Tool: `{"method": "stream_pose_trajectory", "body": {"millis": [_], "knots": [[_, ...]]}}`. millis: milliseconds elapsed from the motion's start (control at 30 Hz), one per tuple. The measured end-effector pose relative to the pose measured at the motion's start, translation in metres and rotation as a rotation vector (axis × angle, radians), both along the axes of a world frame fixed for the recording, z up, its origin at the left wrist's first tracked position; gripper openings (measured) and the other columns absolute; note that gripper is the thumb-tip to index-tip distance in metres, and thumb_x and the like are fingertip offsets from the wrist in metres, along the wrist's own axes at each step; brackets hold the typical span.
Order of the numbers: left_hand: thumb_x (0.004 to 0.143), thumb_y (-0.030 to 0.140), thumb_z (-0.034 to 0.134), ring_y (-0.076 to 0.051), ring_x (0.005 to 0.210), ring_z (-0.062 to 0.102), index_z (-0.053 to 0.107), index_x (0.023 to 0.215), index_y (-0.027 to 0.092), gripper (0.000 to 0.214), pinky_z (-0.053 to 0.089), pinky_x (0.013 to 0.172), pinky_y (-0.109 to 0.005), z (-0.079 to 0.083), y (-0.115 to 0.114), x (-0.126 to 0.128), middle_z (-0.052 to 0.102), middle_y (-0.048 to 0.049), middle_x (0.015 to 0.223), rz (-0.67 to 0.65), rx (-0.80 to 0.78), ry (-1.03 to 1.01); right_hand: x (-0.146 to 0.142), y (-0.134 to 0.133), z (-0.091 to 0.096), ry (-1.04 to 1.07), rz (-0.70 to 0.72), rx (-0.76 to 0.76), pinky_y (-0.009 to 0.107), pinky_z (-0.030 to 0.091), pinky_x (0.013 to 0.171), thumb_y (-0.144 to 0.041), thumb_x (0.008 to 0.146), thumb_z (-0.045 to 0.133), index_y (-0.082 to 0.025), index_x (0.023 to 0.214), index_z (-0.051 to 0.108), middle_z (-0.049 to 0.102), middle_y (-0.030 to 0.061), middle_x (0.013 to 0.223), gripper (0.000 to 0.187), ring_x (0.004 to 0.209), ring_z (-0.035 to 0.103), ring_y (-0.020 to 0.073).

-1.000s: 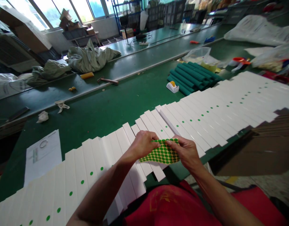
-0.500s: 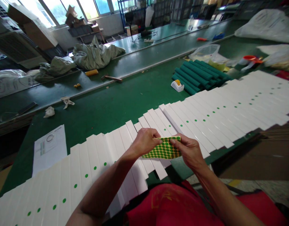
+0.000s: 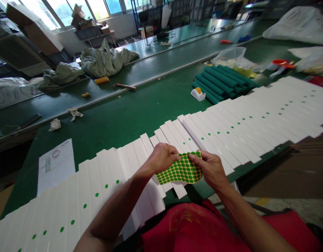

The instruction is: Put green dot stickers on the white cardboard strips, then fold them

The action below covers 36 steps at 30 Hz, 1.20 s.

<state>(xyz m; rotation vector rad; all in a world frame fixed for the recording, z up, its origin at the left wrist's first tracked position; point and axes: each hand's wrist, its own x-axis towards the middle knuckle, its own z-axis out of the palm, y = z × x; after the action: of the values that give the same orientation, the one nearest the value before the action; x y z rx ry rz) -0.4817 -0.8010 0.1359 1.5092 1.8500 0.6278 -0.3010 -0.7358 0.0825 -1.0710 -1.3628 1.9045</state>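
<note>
In the head view, the person's left hand (image 3: 161, 158) and right hand (image 3: 211, 169) both grip a flexible rectangular sheet of round green stickers (image 3: 179, 170) at lower centre of the frame. The left hand is curled, pinching the sheet's left end between thumb and fingers, while the right hand pinches the upper right corner. The sheet's long axis runs nearly level across the frame, its right end slightly higher, and it is held over a long overlapping row of white rectangular card strips (image 3: 214, 140). Whether it touches them cannot be told. The strips fan from the lower left of the frame to the right edge, most bearing one green dot in a line along the row.

The strips lie on a green counter (image 3: 140, 112). At upper centre, a white-and-yellow tape dispenser (image 3: 197, 93) sits just beside a stack of long dark-green rolls (image 3: 221, 82). At left, a white printed sheet of paper (image 3: 56, 166) lies beside the row. Crumpled grey-green sacks (image 3: 106, 57) lie on the next counter, upper left.
</note>
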Motion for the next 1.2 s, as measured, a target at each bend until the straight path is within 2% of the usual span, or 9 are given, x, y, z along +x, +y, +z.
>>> {"method": "stream_pose_trajectory", "body": {"millis": [133,233,400,600,733,900,1000,1200], "knots": [[0.078,0.021,0.061,-0.010,0.057,0.054,0.074,0.069,0.014,0.017,0.035,0.056,-0.022,0.000,-0.001,-0.002,0.062,0.0002,0.057,-0.004,0.002,-0.014,0.001,0.001,0.002,-0.001,-0.012,-0.049,0.027,0.044,0.053,-0.039,0.069,0.080,-0.018,0.070,0.073,0.065,0.0004,0.062,0.022,0.055,0.056,0.0149],[0.078,0.022,0.061,-0.009,0.056,0.053,0.072,0.066,0.012,0.019,0.034,0.055,-0.021,0.000,-0.001,-0.004,0.059,0.0010,0.055,-0.004,-0.002,-0.024,0.001,0.002,0.004,0.021,-0.026,-0.024,0.028,0.045,0.058,-0.037,0.070,0.079,-0.019,0.077,0.074,0.067,0.0006,0.069,0.020,0.062,0.058,0.0165],[0.077,0.024,0.062,-0.009,0.055,0.052,0.072,0.068,0.012,0.018,0.033,0.053,-0.020,-0.002,-0.002,-0.005,0.059,0.0016,0.055,0.002,-0.039,-0.064,0.001,0.002,0.002,-0.002,-0.026,0.091,0.024,0.033,0.049,-0.036,0.076,0.074,-0.018,0.066,0.067,0.055,-0.0029,0.059,0.023,0.054,0.046,0.0113],[0.073,0.033,0.068,-0.010,0.056,0.054,0.074,0.077,0.015,0.020,0.035,0.052,-0.020,0.000,-0.002,0.000,0.062,0.0016,0.059,0.063,-0.070,-0.108,-0.001,0.000,-0.002,-0.056,-0.034,0.088,0.023,0.029,0.046,-0.041,0.078,0.071,-0.017,0.067,0.063,0.049,-0.0043,0.055,0.027,0.050,0.040,0.0100],[0.074,0.030,0.066,-0.011,0.059,0.057,0.074,0.074,0.015,0.017,0.037,0.053,-0.020,0.001,-0.001,0.003,0.064,0.0006,0.060,0.086,-0.091,-0.111,-0.003,-0.002,-0.002,-0.067,-0.026,0.095,0.023,0.031,0.046,-0.042,0.078,0.072,-0.017,0.064,0.060,0.048,-0.0041,0.055,0.031,0.050,0.041,0.0100],[0.074,0.029,0.068,-0.011,0.058,0.056,0.074,0.072,0.016,0.014,0.037,0.054,-0.021,0.002,0.001,0.005,0.063,0.0006,0.059,0.144,-0.105,-0.034,-0.005,-0.004,0.003,-0.015,0.002,0.014,0.023,0.036,0.048,-0.040,0.073,0.076,-0.016,0.065,0.063,0.055,-0.0019,0.058,0.029,0.053,0.046,0.0112],[0.072,0.028,0.069,-0.012,0.062,0.058,0.073,0.073,0.017,0.012,0.038,0.056,-0.021,0.002,0.001,0.005,0.065,0.0005,0.062,0.157,-0.091,0.029,-0.006,-0.004,0.003,0.006,-0.035,-0.014,0.022,0.034,0.047,-0.040,0.072,0.077,-0.016,0.061,0.061,0.051,-0.0033,0.056,0.030,0.052,0.043,0.0099],[0.069,0.026,0.068,-0.013,0.066,0.060,0.072,0.072,0.018,0.009,0.040,0.057,-0.022,0.001,0.000,0.006,0.067,0.0003,0.066,0.159,-0.077,0.064,-0.004,-0.001,-0.002,-0.031,-0.045,0.066,0.022,0.032,0.049,-0.039,0.072,0.076,-0.016,0.059,0.057,0.046,-0.0037,0.056,0.033,0.054,0.040,0.0098]]}}
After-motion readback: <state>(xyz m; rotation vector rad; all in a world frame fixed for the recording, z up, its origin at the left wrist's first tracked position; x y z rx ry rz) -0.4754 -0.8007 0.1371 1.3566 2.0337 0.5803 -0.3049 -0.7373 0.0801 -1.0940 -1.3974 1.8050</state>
